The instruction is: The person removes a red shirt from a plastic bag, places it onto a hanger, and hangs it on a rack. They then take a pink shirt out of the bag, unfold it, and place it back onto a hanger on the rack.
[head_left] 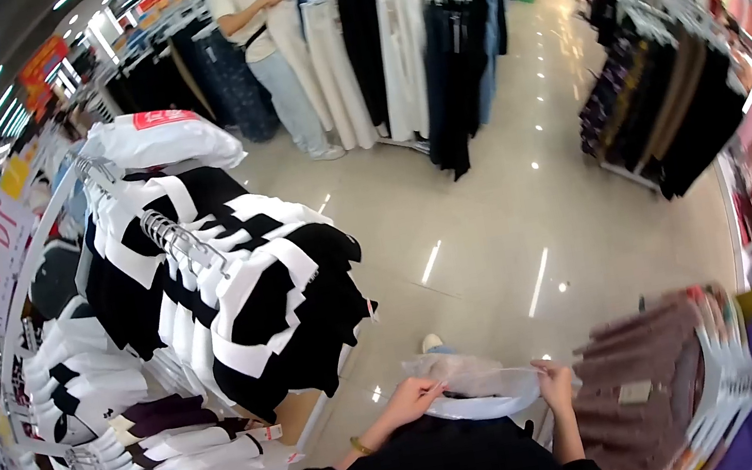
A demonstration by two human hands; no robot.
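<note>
A clear plastic bag (472, 375) is stretched between my two hands in front of my body, in the lower middle of the head view. My left hand (414, 398) pinches one side of it between thumb and fingers. Its other side is gripped by my right hand (555, 382), fingers closed at the edge. A white band curves along the near side of the bag. Close to my right hand hang brown garments (639, 370) on white hangers. Black-and-white tops (278, 300) hang on a rack to the left of my left hand.
More white tops (187, 467) hang at the lower left. A white packed bag (160, 141) lies on top of the rack. Across the tiled floor (453, 223), a person (251, 38) stands at a trouser rack (405, 43). Another trouser rack (660, 101) stands at the right.
</note>
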